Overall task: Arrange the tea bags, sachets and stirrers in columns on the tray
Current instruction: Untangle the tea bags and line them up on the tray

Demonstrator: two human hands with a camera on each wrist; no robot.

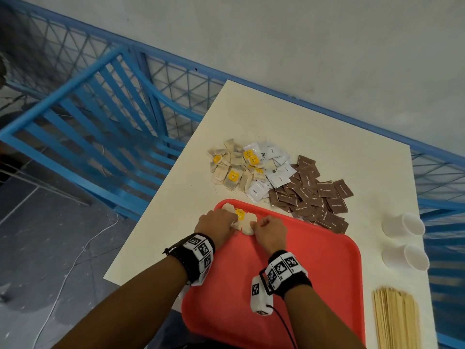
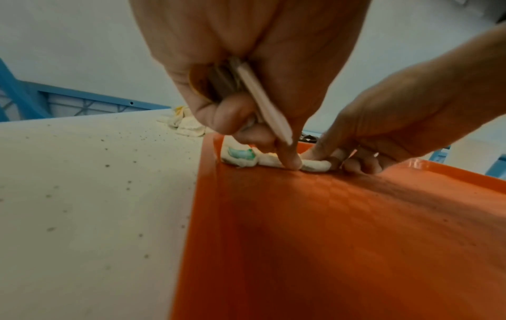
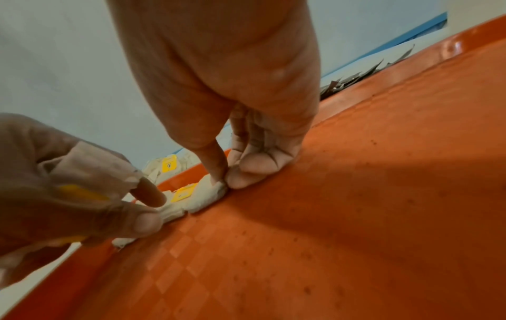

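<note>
From the head view, both hands work tea bags (image 1: 245,219) at the red tray's (image 1: 314,268) far left corner; loose tea bags (image 1: 231,170), white sachets (image 1: 274,170) and brown sachets (image 1: 312,197) lie beyond, paper cups (image 1: 402,240) and stirrers (image 1: 395,321) sit right. Left wrist view: left hand (image 2: 246,86) grips spare bags, its forefinger pressing one down. Right wrist view: right hand (image 3: 232,91) pinches a bag's edge with thumb and forefinger.

1 red tray (image 1: 314,285) lies on 1 bench (image 1: 251,127). 2 white cups (image 1: 402,225) lie on their sides at the bench's right edge, one nearer than the other. 1 bundle of stirrers (image 1: 396,318) lies below them; the sticks are too many and too close to count. 3 loose heaps sit beyond the tray: 1 of tea bags (image 1: 232,170), over 10 in it, 1 of white sachets (image 1: 273,172), about 6 showing, and 1 of brown sachets (image 1: 312,195), over 20, overlapping. On the tray's far left corner lie about 3 tea bags (image 1: 247,220), partly hidden by 2 hands. The left hand (image 1: 216,224) holds further tea bags, number unclear.
</note>
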